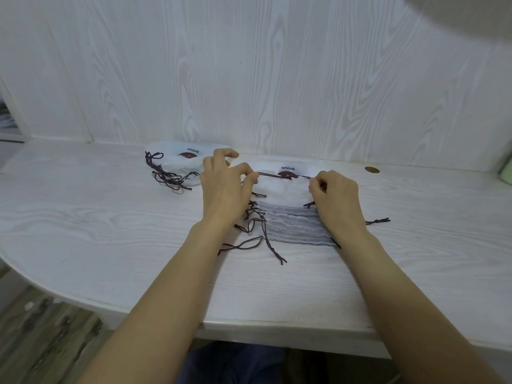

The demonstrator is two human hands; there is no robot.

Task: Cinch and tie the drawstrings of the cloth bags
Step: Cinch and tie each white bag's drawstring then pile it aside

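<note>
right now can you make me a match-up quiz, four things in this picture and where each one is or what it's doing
Things:
1. left hand
2. right hand
3. pile of bags
4. gold disc

States:
A. lies on the table near the wall, far right
B. pinches the left end of the taut cord
C. sits far left, cords tangled
D. pinches the cord's right end

Pairs: 1-B, 2-D, 3-C, 4-A

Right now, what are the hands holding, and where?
Both hands pinch the top bag's dark drawstring: left hand at its left end, right hand at its right end.
</note>
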